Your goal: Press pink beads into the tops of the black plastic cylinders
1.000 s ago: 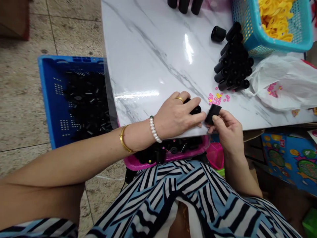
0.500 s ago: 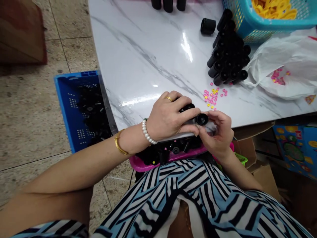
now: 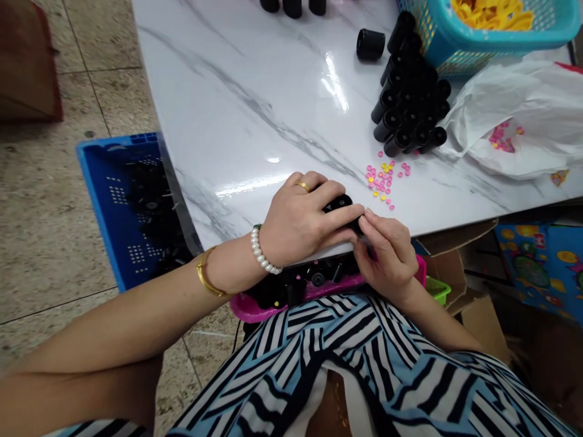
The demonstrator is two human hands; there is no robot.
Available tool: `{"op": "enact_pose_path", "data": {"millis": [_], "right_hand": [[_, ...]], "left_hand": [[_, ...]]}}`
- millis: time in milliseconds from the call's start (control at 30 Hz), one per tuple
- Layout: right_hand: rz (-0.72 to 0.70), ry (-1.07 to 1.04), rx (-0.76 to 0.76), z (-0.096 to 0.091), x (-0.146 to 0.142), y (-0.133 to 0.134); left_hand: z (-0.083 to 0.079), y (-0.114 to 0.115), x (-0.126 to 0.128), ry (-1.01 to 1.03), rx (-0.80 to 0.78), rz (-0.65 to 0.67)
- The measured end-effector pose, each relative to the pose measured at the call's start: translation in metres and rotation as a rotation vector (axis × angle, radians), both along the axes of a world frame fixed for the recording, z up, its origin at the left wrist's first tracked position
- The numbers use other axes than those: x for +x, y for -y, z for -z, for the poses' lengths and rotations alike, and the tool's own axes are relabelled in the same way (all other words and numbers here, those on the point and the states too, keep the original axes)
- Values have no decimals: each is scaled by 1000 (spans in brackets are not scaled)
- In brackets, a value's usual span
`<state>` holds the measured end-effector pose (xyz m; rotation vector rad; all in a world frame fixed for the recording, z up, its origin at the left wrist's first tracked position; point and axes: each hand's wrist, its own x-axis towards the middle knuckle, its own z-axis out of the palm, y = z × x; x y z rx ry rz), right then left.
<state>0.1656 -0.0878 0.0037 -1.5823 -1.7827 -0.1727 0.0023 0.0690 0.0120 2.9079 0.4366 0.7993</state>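
Note:
My left hand (image 3: 298, 218), wearing a gold ring and a pearl bracelet, is wrapped round black plastic tubes at the table's front edge. One black tube (image 3: 341, 202) shows its round end between the fingers. A second black tube (image 3: 359, 225) lies between thumb and forefinger, mostly hidden. Pinched over this tube's end are the fingertips of my right hand (image 3: 389, 255); whether a small piece is also between them cannot be seen. Just beyond the right hand, small pink and yellow beads (image 3: 381, 181) are scattered on the marbled white table (image 3: 218, 121).
Several black tubes (image 3: 405, 103) stand clustered behind the beads, with one lying tube (image 3: 370, 45) nearby. A turquoise basket (image 3: 510, 39) holds yellow parts; a white plastic bag (image 3: 537, 121) contains beads. Below the edge are a pink tray (image 3: 248, 309) and a blue crate (image 3: 98, 209) of black parts.
The right fingers have closed over the tube's end, whose open mouth showed before. Both hands sit slightly further left in view, as does the whole scene.

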Motion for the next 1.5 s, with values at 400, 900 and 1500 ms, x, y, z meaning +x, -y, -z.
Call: {"op": "enact_pose_path", "data": {"millis": [400,900,1500], "right_hand": [[202,162,-112,1,71,4],[-254,-152,-292,-18,49,16],[220,-466,-353,-41,8,-23]], "left_hand": [[2,1,1,-21,-40,-11],[0,6,7,-32,-120,-20],[-4,9,11,-5,-229,-19]]}}
